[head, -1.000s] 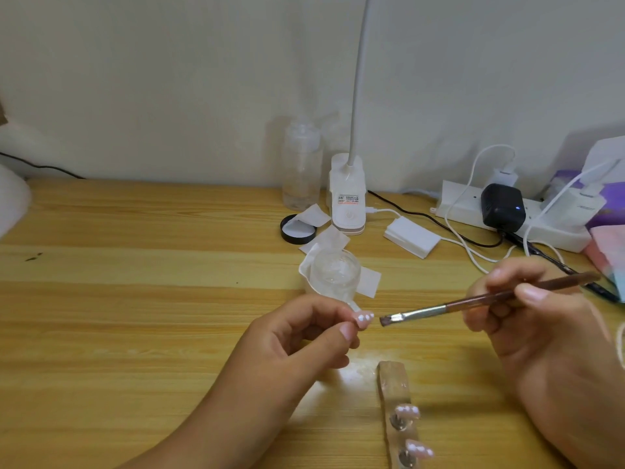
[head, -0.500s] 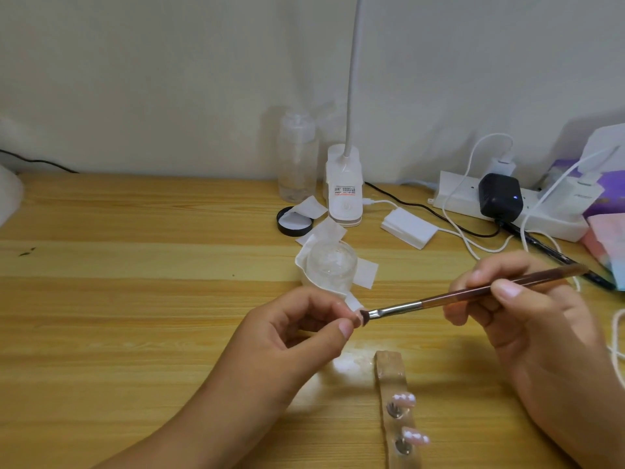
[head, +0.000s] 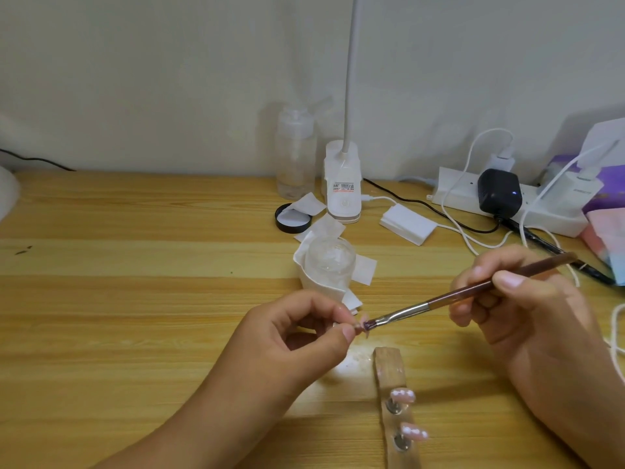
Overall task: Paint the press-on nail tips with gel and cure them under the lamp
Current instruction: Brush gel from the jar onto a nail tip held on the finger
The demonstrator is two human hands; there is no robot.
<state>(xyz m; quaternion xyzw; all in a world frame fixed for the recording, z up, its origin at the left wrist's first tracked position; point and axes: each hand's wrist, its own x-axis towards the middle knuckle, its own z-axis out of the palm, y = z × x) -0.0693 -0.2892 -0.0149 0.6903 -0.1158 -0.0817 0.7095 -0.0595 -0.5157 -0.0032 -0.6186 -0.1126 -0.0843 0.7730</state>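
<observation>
The left hand (head: 297, 336) pinches a nail tip (head: 362, 325) in front of the lamp base (head: 342, 184). The right hand (head: 521, 313) grips a brush (head: 473, 289) whose bristles touch that tip. Further forward from the lamp base, a holder strip (head: 389, 367) lies on the striped wooden desk (head: 135, 299). A plain pale wall (head: 169, 62) rises behind the lamp base.

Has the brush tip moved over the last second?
Yes. Against the wooden strip, the brush has shifted left, closing the gap to the nail tip pinched by the left hand.

Lamp base (head: 342, 187) at back of desk (head: 135, 299). Bottle (head: 295, 157) just left of it; lid (head: 292, 223) front-left; box (head: 407, 228) right, power strip (head: 554, 218) beyond; jar (head: 329, 262) in front; nail holder (head: 389, 370) well in front.
</observation>
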